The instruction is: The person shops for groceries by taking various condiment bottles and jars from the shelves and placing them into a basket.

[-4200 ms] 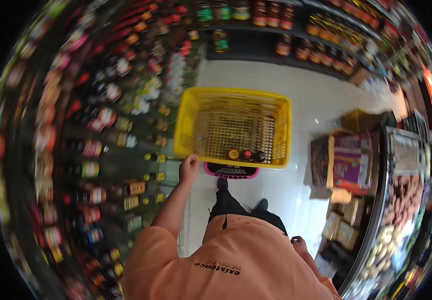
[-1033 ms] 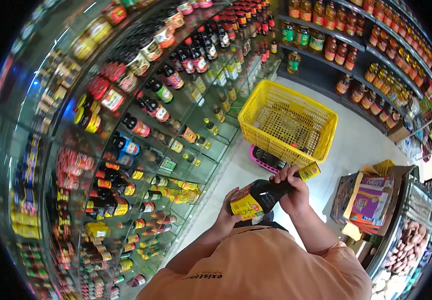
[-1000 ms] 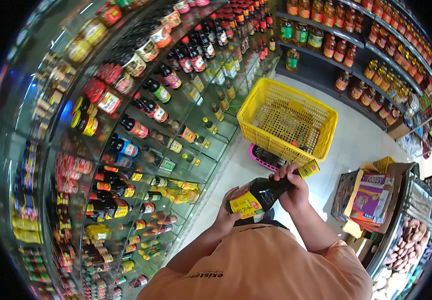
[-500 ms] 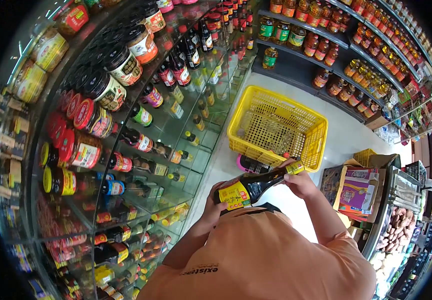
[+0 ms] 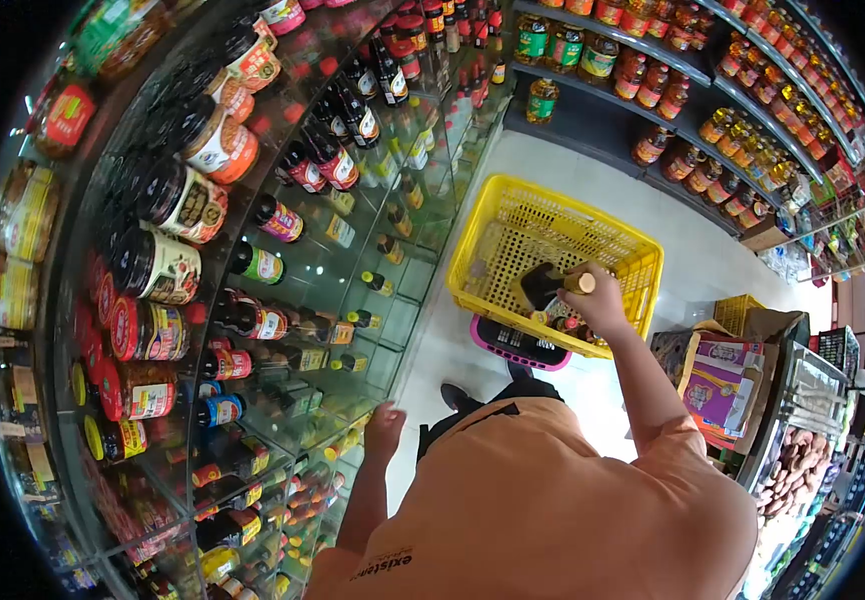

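Inside the yellow basket point(image 5: 483, 300), right fingers point(image 5: 595, 298) clamp a dark bottle point(image 5: 540, 287), label hidden; left fingers point(image 5: 388, 417) are too blurred to tell.

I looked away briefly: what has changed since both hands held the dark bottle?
The dark bottle has moved forward, over or into the yellow basket, its neck still in the right hand. The left hand has let go. The yellow basket stays in front.
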{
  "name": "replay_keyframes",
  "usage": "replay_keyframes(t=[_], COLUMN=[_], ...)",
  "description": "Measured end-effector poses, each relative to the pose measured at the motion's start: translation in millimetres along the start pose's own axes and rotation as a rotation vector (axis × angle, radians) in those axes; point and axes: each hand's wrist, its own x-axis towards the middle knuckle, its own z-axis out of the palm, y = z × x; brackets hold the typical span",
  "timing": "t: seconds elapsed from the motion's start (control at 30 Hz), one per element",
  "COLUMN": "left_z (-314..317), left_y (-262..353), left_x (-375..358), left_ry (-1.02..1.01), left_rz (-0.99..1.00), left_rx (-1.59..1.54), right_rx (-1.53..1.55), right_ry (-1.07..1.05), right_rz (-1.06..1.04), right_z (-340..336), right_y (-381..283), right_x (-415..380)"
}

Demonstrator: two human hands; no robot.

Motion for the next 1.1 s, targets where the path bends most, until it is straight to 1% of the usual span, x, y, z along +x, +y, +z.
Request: replay_keyframes(t=[0.03,0.1,0.13,0.17,0.2,0.23,0.3,0.33,0.37,0.4,0.43,0.5,0.53,0.57,0.6,0.67,0.7,0.73,0.77,0.8,0.83,0.9,0.93,1.0,1.03,1.07,1.1], left_z=[6.0,20.4,34.1,48.5,58.7,66.4,92.7,100.8,123.6,146.6,173.6,197.8,205.9,216.1,226.3,211.9,191.7,205.3,211.8,218.4,222.7,226.5,230.3,234.5,244.8,246.7,248.6], left_y=[-34.6,-87.4,-131.1,-167.6,-187.3,-193.5,-137.8,-137.0,-157.2,-181.6,-206.8,-218.5,-210.0,-200.6,-190.7,-110.5,-29.3,-46.5,-46.9,-46.8,-44.5,-40.9,-41.8,-44.8,-66.5,-66.4,-66.4], left_x=[-13.1,-50.6,-70.8,-94.7,-126.6,-150.4,-190.2,-211.3,-236.9,-262.8,-276.6,-298.8,-308.4,-314.1,-319.5,-298.8,-271.5,-282.4,-282.6,-282.9,-283.6,-287.1,-290.9,-300.3,-312.3,-313.8,-316.8], left_ry=[0.049,0.102,0.124,0.15,0.136,0.126,0.138,0.043,0.038,0.034,0.121,-0.078,-0.06,-0.036,0.037,0.071,0.112,0.184,0.2,0.293,0.388,0.397,0.386,0.384,0.323,0.267,0.289], left_rz=[-0.028,-0.309,-0.389,-0.467,-0.594,-0.72,-0.845,-0.665,-0.669,-0.674,-0.86,0.035,0.006,-0.197,-0.39,-0.675,-0.816,-0.769,-0.781,-0.83,-0.872,-0.907,-0.925,-0.95,-0.914,-0.878,-0.882], left_rx=[0.082,-0.081,-0.234,-0.392,-0.547,-0.706,-0.252,-0.243,-0.32,-0.396,-0.561,0.564,0.565,0.32,0.077,-0.173,-0.288,-0.379,-0.391,-0.548,-0.704,-0.7,-0.683,-0.671,-0.668,-0.666,-0.676], right_rx=[0.008,-0.17,-0.146,-0.14,-0.145,-0.148,-0.168,-0.172,-0.18,-0.185,-0.178,-0.215,-0.203,-0.197,-0.23,-0.276,-0.279,-0.324,-0.37,-0.376,-0.38,-0.389,-0.38,-0.335,-0.302,-0.29,-0.285], right_ry=[-0.017,-0.037,-0.024,-0.042,-0.116,-0.194,-0.261,-0.294,-0.327,-0.321,-0.349,-0.47,-0.472,-0.497,-0.534,-0.578,-0.595,-0.605,-0.614,-0.63,-0.679,-0.773,-0.79,-0.772,-0.748,-0.726,-0.712], right_rz=[0.002,0.032,-0.027,-0.028,-0.024,-0.021,-0.044,-0.051,-0.062,-0.139,-0.155,-0.075,-0.069,-0.086,-0.051,-0.011,-0.023,-0.024,-0.025,-0.04,0.038,0.195,0.237,0.254,0.238,0.213,0.183], right_z=[3.6,18.3,31.9,40.2,47.7,56.2,78.6,93.5,107.4,118.8,131.2,154.8,161.7,169.3,175.9,185.4,188.8,191.8,194.0,195.9,198.1,200.6,200.1,197.3,195.8,196.3,198.5], right_y=[11.7,44.0,75.2,90.0,101.7,112.0,133.2,148.7,163.2,176.2,188.7,209.3,215.4,220.1,225.5,233.5,236.7,237.5,238.4,238.9,239.7,243.5,243.4,244.7,242.0,242.0,240.7], right_x=[12.8,37.8,54.1,67.0,78.0,86.9,99.9,104.3,109.3,113.2,116.8,123.7,122.7,124.7,125.3,125.2,124.9,124.8,124.7,126.0,128.2,133.6,133.8,130.1,127.1,125.6,122.7])
